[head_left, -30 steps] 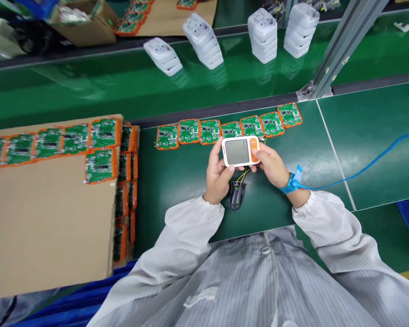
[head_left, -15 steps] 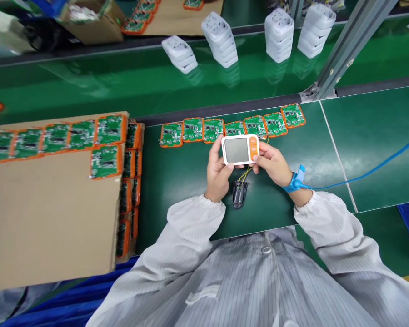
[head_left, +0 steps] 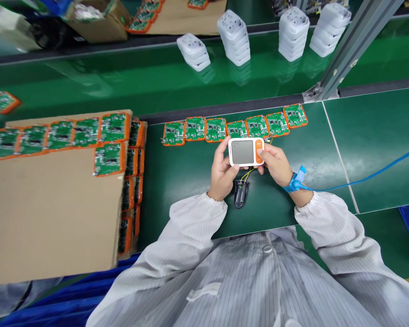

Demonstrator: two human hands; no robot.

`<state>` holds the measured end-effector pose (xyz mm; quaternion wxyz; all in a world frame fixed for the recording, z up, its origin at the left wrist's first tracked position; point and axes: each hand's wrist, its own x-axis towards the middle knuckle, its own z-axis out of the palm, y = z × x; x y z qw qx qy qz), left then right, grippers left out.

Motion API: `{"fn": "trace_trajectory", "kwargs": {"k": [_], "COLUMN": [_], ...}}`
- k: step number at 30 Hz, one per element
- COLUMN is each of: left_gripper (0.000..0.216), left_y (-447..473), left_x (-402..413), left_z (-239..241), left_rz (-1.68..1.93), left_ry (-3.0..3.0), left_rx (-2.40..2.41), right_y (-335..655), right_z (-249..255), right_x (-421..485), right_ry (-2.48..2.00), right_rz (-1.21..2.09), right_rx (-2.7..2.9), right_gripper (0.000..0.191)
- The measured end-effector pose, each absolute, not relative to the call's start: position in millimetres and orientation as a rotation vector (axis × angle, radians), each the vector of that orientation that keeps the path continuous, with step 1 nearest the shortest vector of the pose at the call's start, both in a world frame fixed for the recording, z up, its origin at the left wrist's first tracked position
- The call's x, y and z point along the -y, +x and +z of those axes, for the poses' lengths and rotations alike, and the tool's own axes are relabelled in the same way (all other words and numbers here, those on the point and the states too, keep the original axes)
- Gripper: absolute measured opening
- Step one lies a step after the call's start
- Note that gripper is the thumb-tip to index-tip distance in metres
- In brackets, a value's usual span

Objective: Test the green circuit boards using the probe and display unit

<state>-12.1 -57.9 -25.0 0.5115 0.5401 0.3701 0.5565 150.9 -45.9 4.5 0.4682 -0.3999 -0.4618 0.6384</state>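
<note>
Between my two hands is a white handheld device (head_left: 242,152) with a grey screen and orange buttons. My left hand (head_left: 222,175) grips its left end, thumb at the lower edge. My right hand (head_left: 276,162) is closed on the right end, its thumb on the orange button area. Yellow wires run from beneath the device to a black battery holder (head_left: 241,194) lying on the green table. A blue wrist strap (head_left: 297,180) with a cord circles my right wrist. Behind the device lies a row of green circuit boards (head_left: 195,128) with orange edges.
Left of me, a cardboard sheet (head_left: 54,218) tops a stack of boards and bears several circuit boards (head_left: 114,127). Stacks of white plastic housings (head_left: 233,38) stand on the green strip behind the table. A metal post (head_left: 354,54) rises at the back right.
The device has shifted slightly right and down in my hands. My right thumb has moved up to another spot on the orange buttons. A loose board at far left has come further into view.
</note>
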Motion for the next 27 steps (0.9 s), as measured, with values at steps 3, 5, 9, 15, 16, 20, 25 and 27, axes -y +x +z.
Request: {"fn": "trace_trajectory", "kwargs": {"k": [3,5,9,15,16,20,25,27], "left_gripper": [0.069,0.071,0.071,0.057,0.053,0.042,0.039,0.039], "left_y": [-12.6,-13.6,-13.5,-11.2,-11.3,-11.1,-10.7,-11.4], "left_x": [59.7,60.4,59.5,52.2,51.0,48.1,47.5,47.2], "left_z": [-23.6,-23.6,-25.2,-28.8,-28.9,-25.4,-13.3,-7.4], "left_rz": [1.330,1.322,1.302,1.266,1.243,1.228,1.209,1.176], "left_ry": [1.341,1.382,1.398,1.138,1.094,0.947,0.783,0.701], "left_rx": [-0.879,-0.873,-0.867,-0.923,-0.948,-0.967,-0.938,-0.923], "right_y": [149.5,148.7,149.1,154.3,155.5,160.6,164.5,165.6], "right_z": [2.6,2.0,2.8,5.7,6.3,6.4,-2.3,-4.3], "right_x": [46.6,46.1,43.8,47.0,47.8,46.4,38.1,36.8], "right_ry": [-1.015,-1.060,-1.180,-1.142,-1.163,-1.300,-1.308,-1.206], "right_rz": [1.527,1.499,1.456,1.252,1.129,0.509,0.323,0.368], "right_rx": [1.125,1.104,1.105,1.487,1.576,1.704,1.945,1.986], "right_gripper": [0.038,0.043,0.052,0.057,0.057,0.046,0.037,0.038]}}
